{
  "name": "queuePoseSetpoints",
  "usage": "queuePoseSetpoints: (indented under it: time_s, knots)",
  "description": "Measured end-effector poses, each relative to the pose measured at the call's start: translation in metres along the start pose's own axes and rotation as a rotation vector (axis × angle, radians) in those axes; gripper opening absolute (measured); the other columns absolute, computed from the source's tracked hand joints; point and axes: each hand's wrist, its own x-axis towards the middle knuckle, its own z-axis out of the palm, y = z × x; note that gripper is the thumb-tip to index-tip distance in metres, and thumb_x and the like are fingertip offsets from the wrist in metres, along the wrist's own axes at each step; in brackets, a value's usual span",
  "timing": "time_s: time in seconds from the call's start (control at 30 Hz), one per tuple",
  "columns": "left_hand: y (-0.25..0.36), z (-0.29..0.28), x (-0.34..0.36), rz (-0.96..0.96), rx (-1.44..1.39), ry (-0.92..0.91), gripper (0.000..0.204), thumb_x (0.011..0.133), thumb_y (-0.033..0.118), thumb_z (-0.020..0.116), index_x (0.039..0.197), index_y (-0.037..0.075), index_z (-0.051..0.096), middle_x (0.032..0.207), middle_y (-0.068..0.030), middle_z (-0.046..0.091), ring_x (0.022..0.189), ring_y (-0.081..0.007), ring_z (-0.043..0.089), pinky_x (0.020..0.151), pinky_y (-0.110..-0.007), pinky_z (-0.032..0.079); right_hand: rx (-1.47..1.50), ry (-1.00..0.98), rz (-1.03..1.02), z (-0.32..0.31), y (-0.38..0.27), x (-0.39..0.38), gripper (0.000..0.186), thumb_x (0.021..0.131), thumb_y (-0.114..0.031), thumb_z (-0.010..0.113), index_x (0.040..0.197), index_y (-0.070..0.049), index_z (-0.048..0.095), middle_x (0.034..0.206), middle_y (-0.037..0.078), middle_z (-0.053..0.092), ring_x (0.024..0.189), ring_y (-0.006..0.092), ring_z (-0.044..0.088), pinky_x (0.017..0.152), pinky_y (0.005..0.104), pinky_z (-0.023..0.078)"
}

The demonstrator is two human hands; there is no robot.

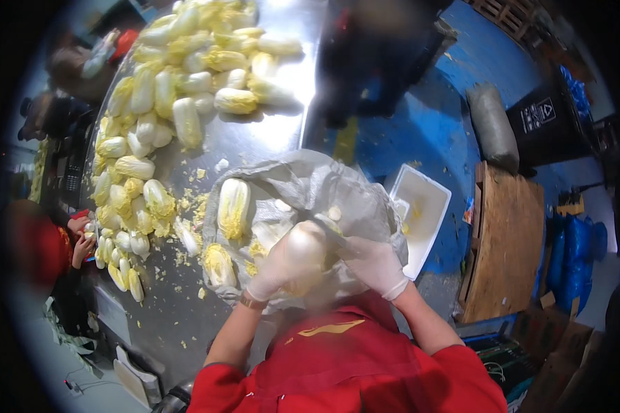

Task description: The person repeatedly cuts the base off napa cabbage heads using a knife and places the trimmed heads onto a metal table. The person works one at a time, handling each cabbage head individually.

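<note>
My gloved left hand [275, 268] grips a napa cabbage [304, 246], its white base turned up, over a grey woven sack [358, 199] on the steel table. My gloved right hand [372, 265] holds a knife [334, 233], its blade close to the right side of that base. Inside the open sack lie more cabbages [233, 206], one with yellow frilled leaves [219, 267] at the lower left, and pale cut scraps [282, 205]. The lower part of the held cabbage is partly hidden by my hand and a blur.
Heaped cabbages [145, 89] cover the steel table's [282, 131] far and left parts. A co-worker [41, 241] handles cabbage at left; another [76, 62] stands beyond. At right are a white foam box [430, 220], wooden pallet [510, 248], full sack [492, 127], black bin [544, 124] and blue bags [575, 268].
</note>
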Motion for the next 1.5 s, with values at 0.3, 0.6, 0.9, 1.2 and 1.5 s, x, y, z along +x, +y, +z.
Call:
queuePoseSetpoints:
  time_s: [0.3, 0.6, 0.9, 1.2, 1.5]
  knots:
    - [-0.033, 0.012, -0.031, 0.329, 0.980, 0.243, 0.085, 0.062, 0.023, 0.086, 0.133, 0.001, 0.045, 0.123, -0.0161, 0.055, 0.113, -0.0288, 0.057, 0.097, -0.040, 0.046, -0.133, -0.102, -0.260, 0.012, -0.005, -0.027, 0.034, 0.073, -0.010, 0.063, 0.107, -0.010, 0.067, 0.075, 0.012, 0.067, 0.072, 0.0315, 0.065, 0.066, 0.0420, 0.052]
    - [-0.030, 0.002, -0.048, 0.147, 0.629, 0.196, 0.088, 0.063, 0.021, 0.084, 0.136, -0.001, 0.040, 0.121, -0.0153, 0.057, 0.112, -0.0270, 0.058, 0.098, -0.039, 0.046, -0.218, -0.098, -0.255, 0.022, -0.014, -0.042, 0.033, 0.076, -0.015, 0.065, 0.109, -0.009, 0.066, 0.074, 0.011, 0.067, 0.066, 0.0279, 0.066, 0.059, 0.0397, 0.053]
    - [-0.035, 0.004, -0.054, 0.225, 0.652, 0.199, 0.083, 0.064, 0.026, 0.086, 0.132, 0.000, 0.047, 0.119, -0.0163, 0.058, 0.107, -0.0297, 0.062, 0.090, -0.040, 0.051, -0.101, -0.113, -0.262, 0.024, -0.020, -0.042, 0.021, 0.079, -0.010, 0.058, 0.100, -0.009, 0.063, 0.071, 0.011, 0.065, 0.063, 0.0309, 0.066, 0.058, 0.0422, 0.053]
    - [-0.019, 0.009, -0.075, 0.273, 0.830, 0.167, 0.084, 0.060, 0.018, 0.083, 0.131, -0.002, 0.044, 0.121, -0.0146, 0.057, 0.110, -0.0256, 0.059, 0.098, -0.038, 0.047, -0.078, -0.130, -0.238, 0.032, -0.023, -0.050, 0.017, 0.081, -0.012, 0.058, 0.097, -0.010, 0.063, 0.070, 0.012, 0.065, 0.063, 0.0308, 0.065, 0.056, 0.0419, 0.052]
    - [-0.026, 0.008, -0.101, 0.137, 0.724, 0.175, 0.092, 0.059, 0.030, 0.088, 0.132, -0.002, 0.042, 0.118, -0.0147, 0.059, 0.108, -0.0261, 0.061, 0.095, -0.037, 0.049, -0.017, -0.164, -0.221, 0.044, -0.024, -0.058, 0.038, 0.073, -0.001, 0.060, 0.108, -0.015, 0.068, 0.080, 0.010, 0.067, 0.070, 0.0298, 0.065, 0.061, 0.0384, 0.052]
